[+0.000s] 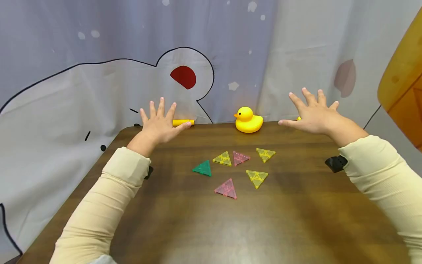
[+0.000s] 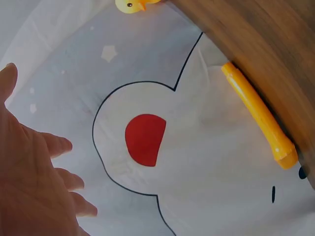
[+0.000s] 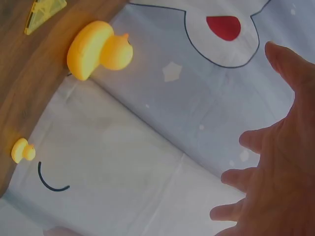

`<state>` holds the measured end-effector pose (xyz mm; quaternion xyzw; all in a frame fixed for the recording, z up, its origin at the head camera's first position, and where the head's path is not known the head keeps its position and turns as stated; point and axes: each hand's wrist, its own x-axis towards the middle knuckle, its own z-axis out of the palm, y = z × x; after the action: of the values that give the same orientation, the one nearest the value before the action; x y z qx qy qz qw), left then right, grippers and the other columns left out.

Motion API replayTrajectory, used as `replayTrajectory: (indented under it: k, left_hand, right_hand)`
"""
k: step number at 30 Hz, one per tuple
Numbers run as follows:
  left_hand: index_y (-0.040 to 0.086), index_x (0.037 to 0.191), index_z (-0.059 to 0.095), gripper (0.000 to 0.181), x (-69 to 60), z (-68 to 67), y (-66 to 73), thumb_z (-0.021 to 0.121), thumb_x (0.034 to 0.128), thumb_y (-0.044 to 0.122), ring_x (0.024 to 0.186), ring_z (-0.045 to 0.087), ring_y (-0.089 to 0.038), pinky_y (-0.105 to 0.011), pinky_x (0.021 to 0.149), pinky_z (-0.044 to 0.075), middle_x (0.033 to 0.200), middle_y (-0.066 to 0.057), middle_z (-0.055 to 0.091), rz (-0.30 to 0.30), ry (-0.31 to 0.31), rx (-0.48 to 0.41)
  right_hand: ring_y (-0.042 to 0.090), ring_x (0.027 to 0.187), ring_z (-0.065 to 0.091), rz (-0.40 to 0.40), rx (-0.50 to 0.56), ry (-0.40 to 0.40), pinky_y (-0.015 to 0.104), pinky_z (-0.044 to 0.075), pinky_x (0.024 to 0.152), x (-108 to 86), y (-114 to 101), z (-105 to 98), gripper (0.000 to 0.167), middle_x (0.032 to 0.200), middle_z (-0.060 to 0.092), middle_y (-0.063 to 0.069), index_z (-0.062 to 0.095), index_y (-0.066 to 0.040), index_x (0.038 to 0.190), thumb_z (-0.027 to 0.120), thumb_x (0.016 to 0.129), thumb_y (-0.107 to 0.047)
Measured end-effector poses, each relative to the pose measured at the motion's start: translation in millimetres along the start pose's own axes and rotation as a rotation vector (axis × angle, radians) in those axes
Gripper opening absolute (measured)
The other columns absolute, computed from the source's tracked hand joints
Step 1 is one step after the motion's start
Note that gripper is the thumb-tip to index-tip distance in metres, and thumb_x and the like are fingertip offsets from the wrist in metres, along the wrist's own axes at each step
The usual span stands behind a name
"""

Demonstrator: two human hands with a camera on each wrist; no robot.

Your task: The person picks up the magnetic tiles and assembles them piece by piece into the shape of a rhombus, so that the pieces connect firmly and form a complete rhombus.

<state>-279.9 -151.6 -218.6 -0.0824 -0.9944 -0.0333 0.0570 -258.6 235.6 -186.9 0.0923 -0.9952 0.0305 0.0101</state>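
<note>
Both hands are held up above the table with fingers spread, holding nothing. The left hand (image 1: 157, 126) is nearest to a yellow stick-shaped thing (image 2: 261, 115) at the table's back edge, which it partly hides in the head view. On the other side, the right hand (image 1: 314, 116) hides most of a small yellow duck (image 3: 22, 150). Between the hands stands a bigger yellow rubber duck (image 1: 248, 120). Several see-through triangular tiles lie flat in front of it: a green tile (image 1: 203, 168), pink tiles (image 1: 227, 188) and yellow tiles (image 1: 257, 178).
The brown wooden table (image 1: 184, 227) reaches back to a printed curtain (image 1: 132, 91) hanging right behind it. An orange and yellow shape (image 1: 403, 80) shows at the far right. Dark wrist straps (image 1: 336, 163) sit under the cream sleeves.
</note>
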Motion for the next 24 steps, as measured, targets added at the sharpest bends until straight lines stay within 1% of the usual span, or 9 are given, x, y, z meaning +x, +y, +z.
replayTrajectory:
  k: [7, 11, 16, 20, 24]
  left_hand:
    - [0.016, 0.141, 0.004, 0.090, -2.3, 17.3, 3.5, 0.019, 0.0746, 0.075, 0.124, -0.013, -0.043, -0.060, 0.089, -0.012, 0.142, -0.018, -0.009, 0.023, -0.002, 0.016]
    - [0.018, 0.141, 0.004, 0.089, -1.3, 27.5, 5.2, 0.020, 0.0743, 0.075, 0.124, -0.013, -0.042, -0.061, 0.089, -0.012, 0.142, -0.017, -0.009, 0.029, -0.024, 0.024]
    - [0.019, 0.141, 0.004, 0.092, -0.8, 38.7, 6.3, 0.018, 0.0717, 0.077, 0.124, -0.014, -0.041, -0.060, 0.089, -0.012, 0.143, -0.016, -0.009, 0.034, -0.050, 0.016]
    - [0.018, 0.141, 0.005, 0.090, -1.9, 47.3, 8.6, 0.020, 0.0736, 0.076, 0.125, -0.012, -0.040, -0.061, 0.090, -0.009, 0.143, -0.016, -0.007, 0.044, -0.060, 0.012]
    - [0.017, 0.141, 0.006, 0.088, -3.2, 57.2, 12.3, 0.024, 0.0754, 0.073, 0.125, -0.011, -0.040, -0.060, 0.090, -0.010, 0.143, -0.015, -0.005, 0.050, -0.083, -0.010]
  right_hand:
    - [0.051, 0.119, -0.014, -0.032, -0.021, 0.016, 0.072, 0.000, 0.078, 0.5, -6.1, 18.9, 0.099, 0.140, -0.005, 0.024, 0.000, -0.016, 0.141, 0.031, 0.069, -0.077]
    - [0.050, 0.120, -0.009, -0.043, -0.029, 0.027, 0.071, 0.002, 0.079, 1.4, -10.9, 27.7, 0.100, 0.141, 0.000, 0.024, 0.004, -0.015, 0.141, 0.030, 0.068, -0.079]
    - [0.050, 0.121, -0.006, -0.058, -0.037, 0.027, 0.070, 0.004, 0.081, 1.8, -16.3, 37.4, 0.100, 0.141, 0.004, 0.023, 0.008, -0.014, 0.141, 0.031, 0.068, -0.078]
    - [0.049, 0.122, 0.000, -0.076, -0.052, 0.037, 0.069, 0.009, 0.082, 2.7, -19.5, 46.0, 0.097, 0.140, 0.008, 0.022, 0.011, -0.013, 0.140, 0.033, 0.071, -0.076]
    - [0.048, 0.122, 0.004, -0.100, -0.064, 0.043, 0.067, 0.012, 0.083, 2.4, -22.7, 56.5, 0.094, 0.140, 0.013, 0.021, 0.014, -0.012, 0.140, 0.034, 0.072, -0.074]
